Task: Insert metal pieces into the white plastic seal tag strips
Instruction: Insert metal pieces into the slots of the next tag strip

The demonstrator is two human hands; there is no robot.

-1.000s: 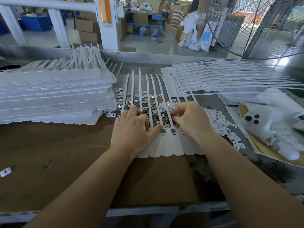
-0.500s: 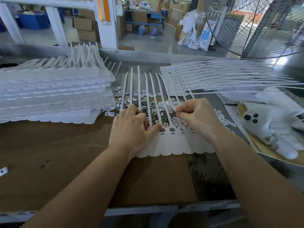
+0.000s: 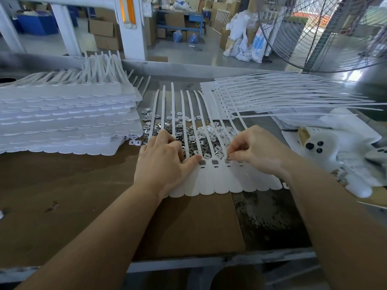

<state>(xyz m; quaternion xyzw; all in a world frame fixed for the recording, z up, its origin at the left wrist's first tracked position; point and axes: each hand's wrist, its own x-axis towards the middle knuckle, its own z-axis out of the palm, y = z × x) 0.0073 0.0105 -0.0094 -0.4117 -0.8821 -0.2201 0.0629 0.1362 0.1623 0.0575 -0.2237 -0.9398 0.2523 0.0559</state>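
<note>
A sheet of joined white seal tag strips (image 3: 222, 181) lies on the brown cardboard, its thin tails fanning away from me over a pile of small metal pieces (image 3: 184, 132). My left hand (image 3: 163, 162) lies on the sheet's left part, thumb pressing beside a filled socket (image 3: 202, 162). My right hand (image 3: 257, 149) pinches a metal piece (image 3: 227, 158) at a socket further right. Two sockets between the hands show metal inside.
A tall stack of white tag sheets (image 3: 67, 120) fills the left of the table. More strips (image 3: 282, 97) fan out at the back right. A white plush toy (image 3: 335, 155) lies at the right. A large fan (image 3: 326, 32) stands behind.
My right hand drew back from the metal pile toward me and now holds a piece at a socket. The left hand stayed pressing on the sheet.
</note>
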